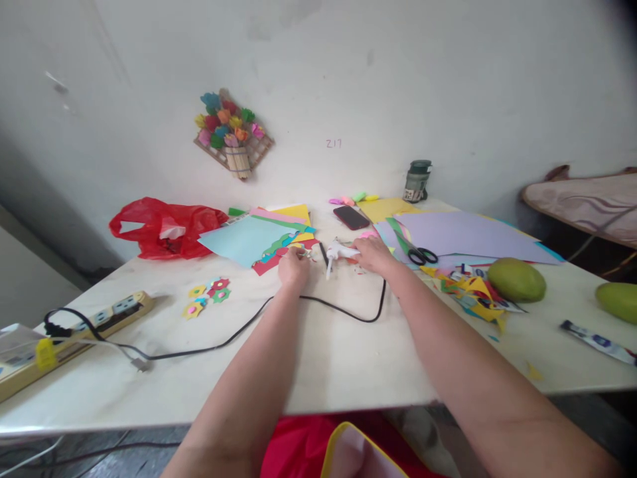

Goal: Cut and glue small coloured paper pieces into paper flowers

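Observation:
My right hand (371, 253) is wrapped round the handle of a white hot glue gun (336, 252). Its nozzle points down at the tabletop, and a black cord trails from it. Across from it, my left hand (294, 267) is closed beside the red paper strips (269, 263). A small pale bit shows at its fingertips, too small to name. Between the hands lies a thin black stick (323, 253). Several paper flowers (219, 294) in yellow, red and green lie to the left of my left hand.
A power strip (112, 317) is at the left, a red plastic bag (169, 229) behind it. Coloured sheets (462, 232), a phone (351, 217) and a bottle (417, 181) are at the back. Scissors (422, 255), paper scraps (472, 295), a green fruit (516, 279) and a tube (597, 341) are right.

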Available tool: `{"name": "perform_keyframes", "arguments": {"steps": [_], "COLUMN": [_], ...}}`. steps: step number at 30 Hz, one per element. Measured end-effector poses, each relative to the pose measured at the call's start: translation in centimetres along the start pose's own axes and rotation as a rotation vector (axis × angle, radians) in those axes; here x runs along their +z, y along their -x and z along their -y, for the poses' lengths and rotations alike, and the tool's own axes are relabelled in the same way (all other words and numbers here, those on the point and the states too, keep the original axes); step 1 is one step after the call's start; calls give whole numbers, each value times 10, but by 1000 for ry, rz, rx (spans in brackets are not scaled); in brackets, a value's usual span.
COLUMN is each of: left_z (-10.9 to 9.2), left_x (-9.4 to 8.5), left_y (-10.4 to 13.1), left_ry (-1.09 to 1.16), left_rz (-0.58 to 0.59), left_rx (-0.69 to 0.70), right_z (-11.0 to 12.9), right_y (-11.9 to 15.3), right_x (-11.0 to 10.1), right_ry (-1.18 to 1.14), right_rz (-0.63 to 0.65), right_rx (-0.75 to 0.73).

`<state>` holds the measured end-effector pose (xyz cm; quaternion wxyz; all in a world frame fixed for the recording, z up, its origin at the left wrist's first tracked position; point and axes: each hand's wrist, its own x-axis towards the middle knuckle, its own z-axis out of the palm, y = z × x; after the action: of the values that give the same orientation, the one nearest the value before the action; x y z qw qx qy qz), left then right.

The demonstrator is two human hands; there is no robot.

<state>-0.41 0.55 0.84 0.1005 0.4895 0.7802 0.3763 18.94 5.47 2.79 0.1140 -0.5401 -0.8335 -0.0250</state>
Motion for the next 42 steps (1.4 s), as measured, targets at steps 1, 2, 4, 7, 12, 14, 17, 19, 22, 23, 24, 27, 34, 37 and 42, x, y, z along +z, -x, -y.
{"name": "perform_keyframes", "arguments": {"steps": [1,2,4,7,12,14,17,19,22,23,24,27,34,37,42], "left_z": [1,1,0,-2,-8,-10,-11,-11,-12,-12,-13,-15,-22,-24,-25], "left_x": [0,1,3,8,18,21,24,25,24,24,24,23,22,23,25], "left_y": [0,-1,0,4,12,15,18,18,15,13,11,8,13,13,12], "left_ry": [-12,-26,-63,-107,-149,-192,-263,-291,-205,-126,-20,412,1075,1079,1096], "left_rz": [-8,-15,-20,-20,35,106,183,183,130,110,97,132,367,421,447], "left_rx": [9,22,59,129,304,430,582,592,525,489,445,286,22,5,-3], "right_z": [-2,-4,-10,-17,-19,-16,-10,-6,-3,-3,-2,0,9,12,14], "right_y": [-1,-2,-4,-9,-17,-18,-16,-13,-11,-10,-9,-6,0,-2,-3], "right_x": [0,1,2,7,15,16,15,13,9,7,5,0,-4,-1,2], "right_ry": [-45,-99,-224,-419,-824,-956,-1109,-1179,-1303,-1360,-1422,-1579,-1762,-1807,-1830], "right_rz": [-1,-11,-65,-198,-307,-323,-321,-320,-298,-284,-267,-221,-56,-26,-23], "right_rx": [20,39,70,111,214,249,260,265,267,265,261,243,180,165,160]}}
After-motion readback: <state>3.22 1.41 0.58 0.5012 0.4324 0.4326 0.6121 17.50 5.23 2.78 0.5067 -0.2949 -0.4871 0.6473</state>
